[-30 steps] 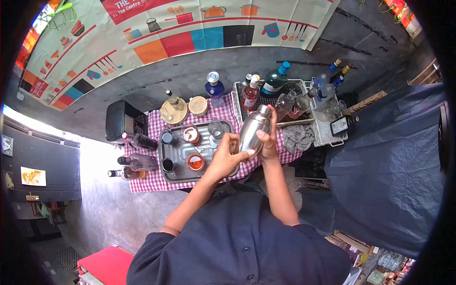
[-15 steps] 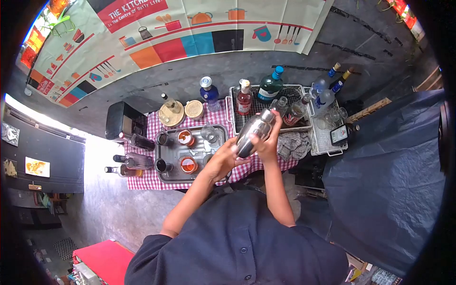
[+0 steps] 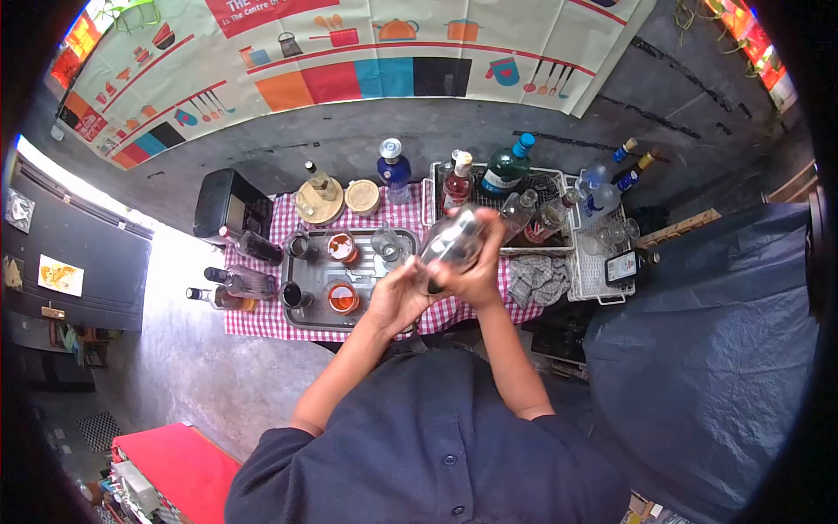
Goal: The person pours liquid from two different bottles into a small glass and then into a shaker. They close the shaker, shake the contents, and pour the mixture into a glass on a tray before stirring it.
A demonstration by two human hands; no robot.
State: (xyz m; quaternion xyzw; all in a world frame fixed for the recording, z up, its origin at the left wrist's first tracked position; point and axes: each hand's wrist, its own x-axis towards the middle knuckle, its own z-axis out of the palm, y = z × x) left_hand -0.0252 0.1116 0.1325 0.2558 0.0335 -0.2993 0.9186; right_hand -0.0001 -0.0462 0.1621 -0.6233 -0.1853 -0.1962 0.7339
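I hold a steel cocktail shaker (image 3: 449,242) tilted in front of me with both hands, above the right part of a metal tray (image 3: 305,317). My left hand (image 3: 397,295) cups its lower end. My right hand (image 3: 476,275) wraps its upper side, fingers over the top. On the tray stand two glasses of orange-red drink (image 3: 342,298), an empty clear glass (image 3: 385,244) and small dark cups (image 3: 292,295). The tray rests on a red-checked cloth (image 3: 253,320).
Behind the tray stand a blue-capped bottle (image 3: 393,168), a wooden stand with a bottle (image 3: 319,199) and a white wire rack (image 3: 559,185) holding several bottles. A grey rag (image 3: 537,278) lies at right. Bottles (image 3: 236,281) lie at left beside a black box (image 3: 225,205).
The shaker has tipped from near upright to strongly tilted and blurred, and both hands have shifted around it and moved slightly toward me.
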